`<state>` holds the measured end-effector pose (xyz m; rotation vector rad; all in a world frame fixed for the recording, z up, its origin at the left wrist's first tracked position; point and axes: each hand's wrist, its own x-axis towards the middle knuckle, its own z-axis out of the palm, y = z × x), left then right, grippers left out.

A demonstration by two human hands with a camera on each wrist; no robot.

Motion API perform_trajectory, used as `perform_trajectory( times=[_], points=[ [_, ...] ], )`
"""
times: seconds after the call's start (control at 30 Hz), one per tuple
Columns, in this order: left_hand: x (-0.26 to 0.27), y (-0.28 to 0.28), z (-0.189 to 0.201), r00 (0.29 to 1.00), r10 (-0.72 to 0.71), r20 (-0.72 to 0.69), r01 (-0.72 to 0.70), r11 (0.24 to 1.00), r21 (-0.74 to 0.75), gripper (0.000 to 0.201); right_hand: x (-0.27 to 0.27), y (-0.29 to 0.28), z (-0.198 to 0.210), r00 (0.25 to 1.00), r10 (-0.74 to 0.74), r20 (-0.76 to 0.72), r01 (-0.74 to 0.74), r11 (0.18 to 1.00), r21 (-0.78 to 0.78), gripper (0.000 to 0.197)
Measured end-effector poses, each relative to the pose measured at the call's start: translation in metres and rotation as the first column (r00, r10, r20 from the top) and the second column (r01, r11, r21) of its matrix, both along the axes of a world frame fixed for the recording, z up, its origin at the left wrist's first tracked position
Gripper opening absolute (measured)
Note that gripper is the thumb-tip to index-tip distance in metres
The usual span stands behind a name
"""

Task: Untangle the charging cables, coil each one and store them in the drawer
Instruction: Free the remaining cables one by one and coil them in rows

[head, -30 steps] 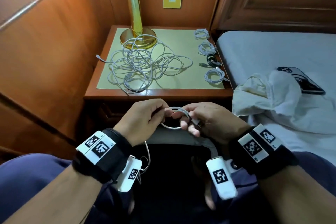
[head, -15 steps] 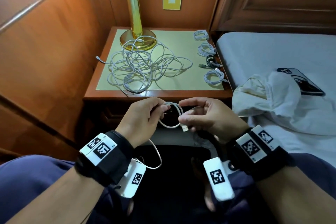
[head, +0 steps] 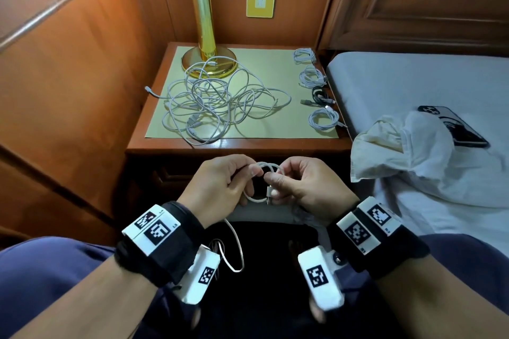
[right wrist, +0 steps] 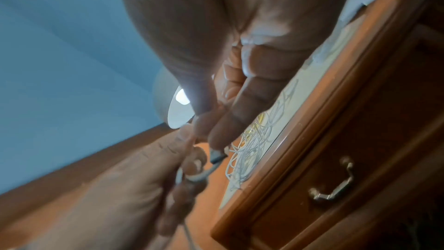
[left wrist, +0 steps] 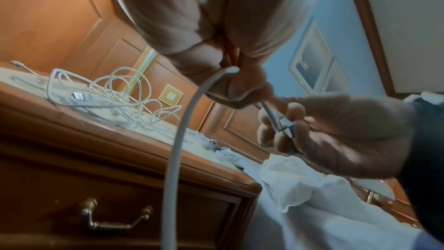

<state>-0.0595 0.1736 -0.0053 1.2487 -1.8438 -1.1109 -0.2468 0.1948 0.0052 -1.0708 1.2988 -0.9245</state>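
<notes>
Both hands hold one white cable (head: 265,166) wound into a small coil in front of the nightstand. My left hand (head: 220,187) grips the coil's left side, and a loose tail (head: 234,245) hangs below its wrist. My right hand (head: 300,187) pinches the cable's USB plug end (head: 269,192) against the coil; the plug (left wrist: 286,125) also shows in the left wrist view. A tangle of white cables (head: 217,102) lies on the nightstand mat. Several coiled cables (head: 323,118) line the mat's right edge. The drawer (left wrist: 115,216) with a brass handle is closed.
A gold lamp (head: 205,36) stands at the back of the nightstand (head: 170,146). A bed (head: 427,77) on the right carries a crumpled white cloth (head: 407,157) and a phone (head: 454,126). Wood panelling closes the left side.
The right hand has brought the plug end round the coil, adding a turn. Both hands have risen slightly towards the nightstand edge. The hanging tail is shorter.
</notes>
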Motion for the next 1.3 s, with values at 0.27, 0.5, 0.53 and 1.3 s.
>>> perform_trajectory(
  times=[0.27, 0.5, 0.53, 1.3],
  points=[
    [-0.008, 0.003, 0.004, 0.994, 0.030, -0.103, -0.017, 0.993, 0.117, 0.022, 0.002, 0.001, 0.001, 0.845, -0.010, -0.535, -0.080, 0.986, -0.145, 0.031],
    [-0.012, 0.005, 0.008, 0.981, 0.105, -0.164, -0.081, 0.986, 0.147, 0.011, 0.002, -0.004, 0.006, 0.755, -0.077, -0.651, -0.120, 0.960, -0.254, 0.032],
    [-0.012, 0.005, 0.009, 0.979, 0.112, -0.171, -0.088, 0.986, 0.143, 0.011, 0.003, -0.005, 0.005, 0.720, -0.104, -0.686, -0.140, 0.947, -0.290, 0.031],
    [0.021, -0.016, 0.015, 0.995, -0.070, -0.065, 0.063, 0.992, -0.108, 0.010, -0.016, -0.005, 0.019, 0.995, 0.004, 0.102, 0.002, 0.998, -0.060, 0.016]
  ],
)
